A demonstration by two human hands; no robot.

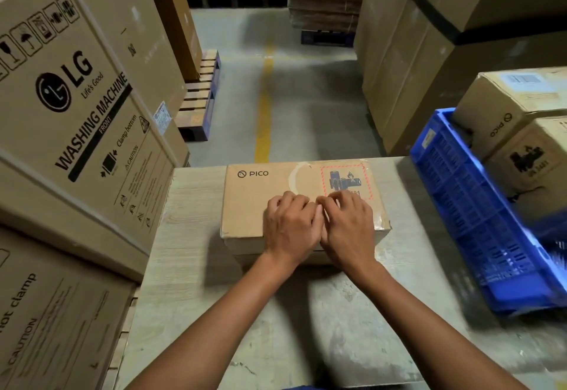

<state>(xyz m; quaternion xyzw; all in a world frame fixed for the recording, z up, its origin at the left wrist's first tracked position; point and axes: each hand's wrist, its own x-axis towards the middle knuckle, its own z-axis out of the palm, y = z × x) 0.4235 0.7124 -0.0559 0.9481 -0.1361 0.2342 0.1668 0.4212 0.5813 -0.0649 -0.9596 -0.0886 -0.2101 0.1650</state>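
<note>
A brown cardboard box (pixel 248 202) marked PICO, with a red-bordered battery warning label and clear tape on its top, lies on a pale worktable (pixel 184 267). Both my hands are on the middle of its top, side by side and touching. My left hand (pixel 290 227) and my right hand (pixel 348 227) have their fingers curled down onto the lid, around the tape seam. Whether the fingertips pinch the tape or a flap is hidden under the knuckles.
A blue plastic crate (pixel 478 221) stands tilted at the table's right, holding two more PICO boxes (pixel 503 110). Large LG washing machine cartons (pixel 79 107) are stacked tight on the left. Tall cartons (pixel 414 61) and a wooden pallet (pixel 199 98) flank a concrete aisle with a yellow line (pixel 264 107).
</note>
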